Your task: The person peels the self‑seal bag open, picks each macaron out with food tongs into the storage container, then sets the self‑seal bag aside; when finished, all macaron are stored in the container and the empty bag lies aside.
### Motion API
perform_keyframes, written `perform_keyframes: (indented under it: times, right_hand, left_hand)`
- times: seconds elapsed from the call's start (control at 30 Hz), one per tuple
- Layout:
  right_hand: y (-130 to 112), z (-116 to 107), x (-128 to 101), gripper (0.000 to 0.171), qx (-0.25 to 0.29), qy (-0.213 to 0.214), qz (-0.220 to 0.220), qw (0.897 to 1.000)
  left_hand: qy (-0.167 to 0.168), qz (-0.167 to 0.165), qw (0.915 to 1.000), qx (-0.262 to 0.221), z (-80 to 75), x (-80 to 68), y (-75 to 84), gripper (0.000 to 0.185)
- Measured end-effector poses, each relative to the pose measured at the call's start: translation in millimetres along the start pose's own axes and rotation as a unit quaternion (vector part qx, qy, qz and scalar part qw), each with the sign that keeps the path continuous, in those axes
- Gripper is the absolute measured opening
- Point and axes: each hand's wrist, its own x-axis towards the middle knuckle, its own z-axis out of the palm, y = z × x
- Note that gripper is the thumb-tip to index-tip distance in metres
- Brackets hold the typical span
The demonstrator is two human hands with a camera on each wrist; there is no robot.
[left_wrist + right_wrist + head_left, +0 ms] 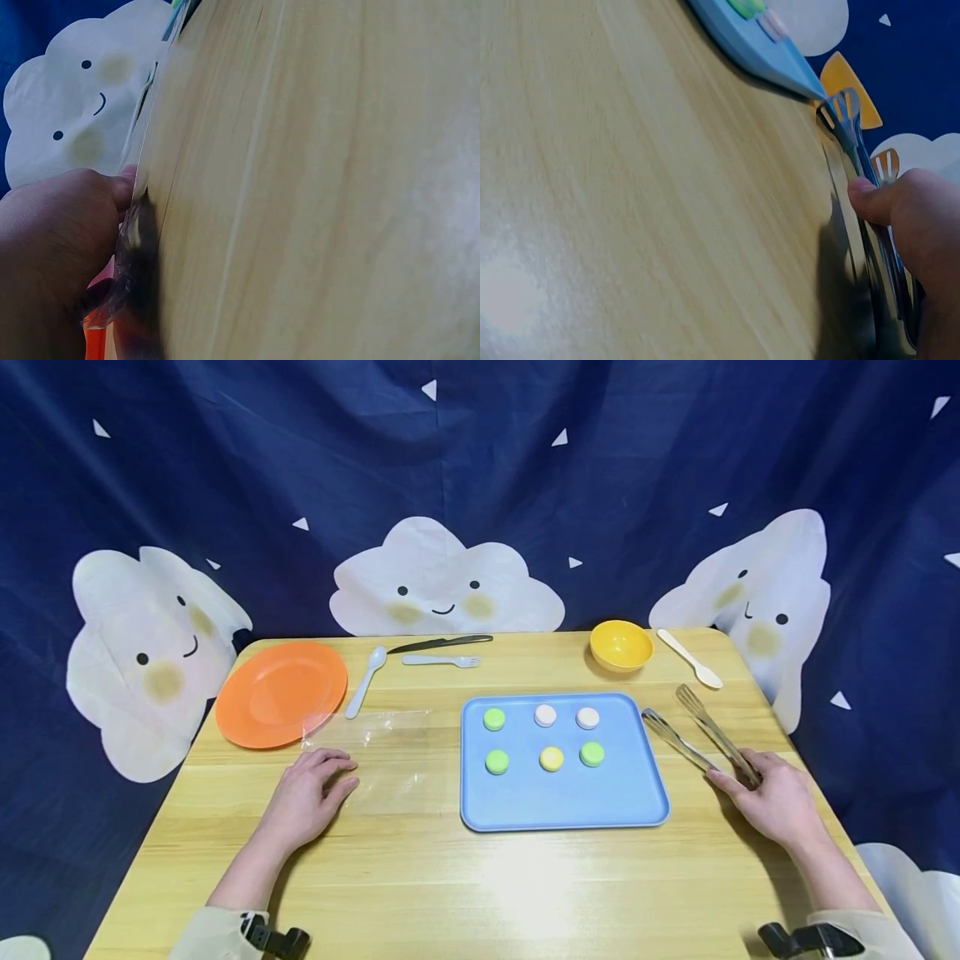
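My left hand (311, 793) rests at the left edge of a clear plastic sheet or bag (397, 760) lying flat on the table, thumb and forefinger apart. In the left wrist view, the fingertips are partly hidden and crinkled plastic (124, 262) shows beside the hand. My right hand (776, 802) holds metal tongs (720, 735) with slotted ends, thumb on one arm and fingers on the other. Their tips are spread, with nothing between them, right of a blue tray (555, 806). On the tray sit several small macarons (551, 759): green, pale and yellow.
An orange plate (281, 693) lies at the left. Beside it are a pale blue spoon (366, 682), a dark knife (442, 644) and a pale blue fork (441, 660). At the back right stand a yellow bowl (621, 647) and a whitish spoon (688, 657). A curtain hangs behind.
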Motion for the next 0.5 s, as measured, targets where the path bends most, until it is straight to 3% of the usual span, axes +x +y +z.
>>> perform_keyframes:
  times: [0.1,0.23,0.33,0.5]
  right_hand:
    - [2.0,1.8,-1.4,0.05,-0.001,-0.007,0.001,1.0]
    - [3.4,0.5,0.1,0.049,0.008,-0.007,-0.003,1.0]
    - [3.1,-4.8,4.2,0.048,0.013,-0.019,0.0,1.0]
    - [-4.0,-19.7,12.2,0.073,0.026,-0.051,0.021,0.998]
  left_hand:
    - [-0.019,-0.005,0.9998,0.002,-3.9,-0.6,1.8,0.024]
    - [-0.032,-0.005,0.9994,0.008,-8.5,-1.2,3.5,0.028]
    - [-0.016,-0.006,0.9998,0.011,-11.3,-1.8,4.3,0.034]
    - [0.033,-0.007,0.9994,0.008,-26.5,3.3,10.8,0.048]
